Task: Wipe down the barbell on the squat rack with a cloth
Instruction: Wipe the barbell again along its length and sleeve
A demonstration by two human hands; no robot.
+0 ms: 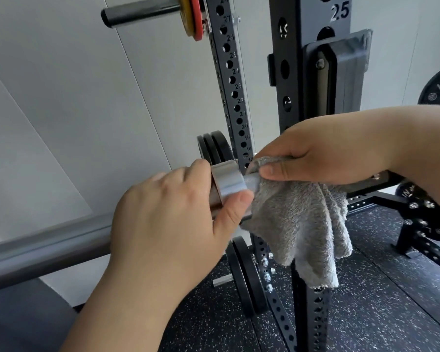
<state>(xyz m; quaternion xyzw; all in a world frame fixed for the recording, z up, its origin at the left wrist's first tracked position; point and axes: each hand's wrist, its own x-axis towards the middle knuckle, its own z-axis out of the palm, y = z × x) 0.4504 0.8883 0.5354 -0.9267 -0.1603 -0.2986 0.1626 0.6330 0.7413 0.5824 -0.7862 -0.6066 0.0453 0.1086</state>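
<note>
Barbell (48, 250): on the squat rack (290, 72).
Left hand (168, 224): fingers curled round the sleeve at the collar.
Right hand (323, 153): clamps grey cloth (297, 219) round the shaft.
Progress: wiping underway, shaft's far length seemingly left.

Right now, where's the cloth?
Head view, right of centre: the grey cloth is draped over the barbell just right of its collar, gripped by the right hand, its tail hanging in front of the rack upright.

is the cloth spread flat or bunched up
Bunched: the cloth is gathered on the barbell under the right hand, loose folds hanging down.
</note>
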